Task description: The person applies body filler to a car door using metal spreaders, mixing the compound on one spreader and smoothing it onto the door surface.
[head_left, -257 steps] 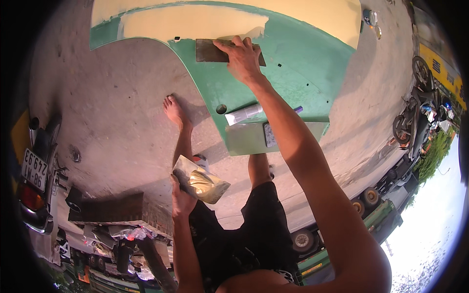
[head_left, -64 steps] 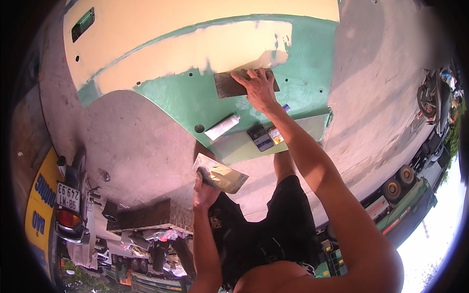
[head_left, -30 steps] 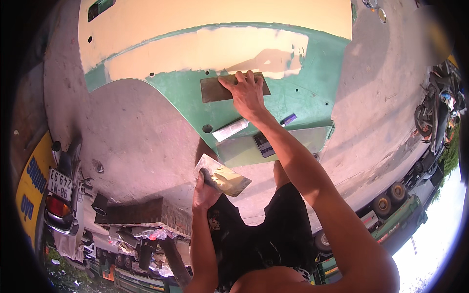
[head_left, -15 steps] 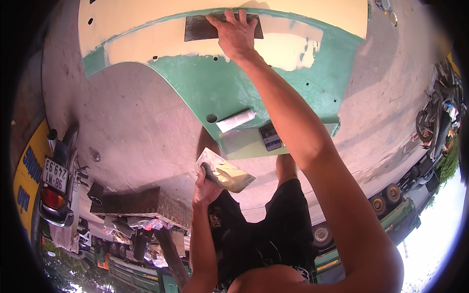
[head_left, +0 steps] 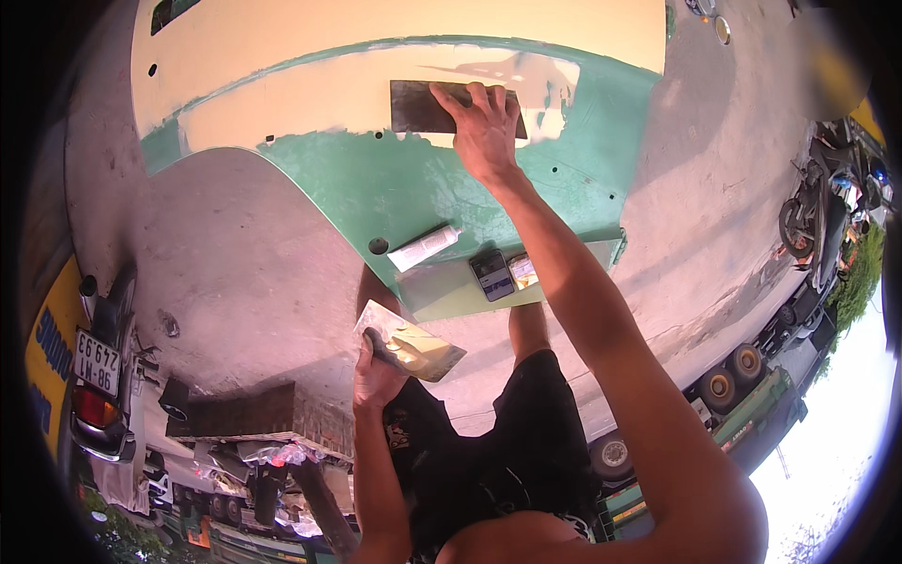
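My right hand presses a dark rectangular spreader against a large panel, fingers bent over the blade. The panel is green near me and cream beyond, with a thin green line along the cream. Under the blade lies smooth cream filler, its near edge ragged against the green. My left hand holds a flat pale putty board below the panel's near edge, with lumps of cream filler on it. A white tube and a phone lie on the panel's near part.
Beside the phone sits a small pack, partly behind my right forearm. A motorbike stands at the left, and a dark box-like block lies near my left arm. More motorbikes and a green truck are at the right.
My right hand has drawn the spreader nearer and to the right over the filler, away from the green line. The left hand still holds the putty board. The whole view has shifted slightly.
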Action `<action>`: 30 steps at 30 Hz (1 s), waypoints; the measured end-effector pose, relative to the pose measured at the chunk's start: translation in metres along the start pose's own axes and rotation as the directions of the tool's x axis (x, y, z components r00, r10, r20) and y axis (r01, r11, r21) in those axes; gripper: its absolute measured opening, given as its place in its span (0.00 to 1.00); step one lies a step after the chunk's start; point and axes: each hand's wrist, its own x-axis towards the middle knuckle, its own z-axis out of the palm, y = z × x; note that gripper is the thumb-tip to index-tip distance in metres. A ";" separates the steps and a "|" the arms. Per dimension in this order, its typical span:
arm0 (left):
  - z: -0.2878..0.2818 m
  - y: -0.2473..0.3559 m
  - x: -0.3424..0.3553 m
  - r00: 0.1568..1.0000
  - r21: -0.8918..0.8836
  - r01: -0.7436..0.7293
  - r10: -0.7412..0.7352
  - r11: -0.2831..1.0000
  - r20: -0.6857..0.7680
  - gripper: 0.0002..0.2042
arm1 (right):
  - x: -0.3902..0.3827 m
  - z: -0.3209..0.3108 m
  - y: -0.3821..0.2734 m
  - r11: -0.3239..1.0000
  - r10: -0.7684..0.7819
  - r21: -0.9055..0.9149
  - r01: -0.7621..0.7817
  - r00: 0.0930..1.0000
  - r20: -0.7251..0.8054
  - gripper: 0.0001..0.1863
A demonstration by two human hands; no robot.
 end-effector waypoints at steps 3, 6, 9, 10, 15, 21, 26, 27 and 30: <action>-0.003 -0.004 0.006 1.000 -0.001 0.001 -0.001 1.000 -0.011 0.39 | 0.030 0.016 0.036 0.995 -0.023 -0.100 0.017 0.998 -0.063 0.37; -0.009 -0.004 0.005 0.999 -0.007 0.027 -0.027 1.000 -0.022 0.39 | 0.052 0.021 0.038 0.992 -0.039 -0.121 0.033 0.998 -0.055 0.37; 0.003 -0.007 0.009 1.000 0.026 0.016 -0.015 1.000 -0.012 0.38 | 0.062 0.025 0.044 0.989 -0.030 -0.144 0.022 0.998 -0.050 0.35; 0.004 -0.007 0.009 0.999 0.031 0.024 -0.023 0.999 -0.027 0.38 | 0.062 0.022 0.042 0.987 -0.022 -0.158 0.016 0.999 -0.038 0.34; 0.000 -0.008 0.008 1.000 0.060 -0.003 0.004 0.998 -0.014 0.39 | 0.031 0.005 0.018 0.998 0.013 -0.068 0.002 0.975 0.222 0.35; 0.005 -0.006 0.008 0.999 0.070 0.034 -0.034 0.997 -0.001 0.39 | -0.078 0.004 0.002 0.995 -0.091 -0.013 0.101 0.939 0.333 0.31; 0.003 -0.006 0.007 0.998 0.053 0.009 -0.005 0.999 -0.069 0.38 | -0.052 -0.013 0.079 0.999 0.001 -0.045 0.004 0.995 0.101 0.37; 0.003 -0.007 0.007 0.995 0.030 0.012 -0.009 0.999 -0.099 0.38 | -0.039 -0.010 0.098 0.997 -0.001 -0.074 0.003 0.999 0.035 0.38; -0.004 -0.007 0.005 0.996 0.053 -0.007 0.011 0.999 -0.094 0.38 | -0.005 -0.005 0.129 0.993 0.006 -0.116 -0.008 1.000 -0.011 0.41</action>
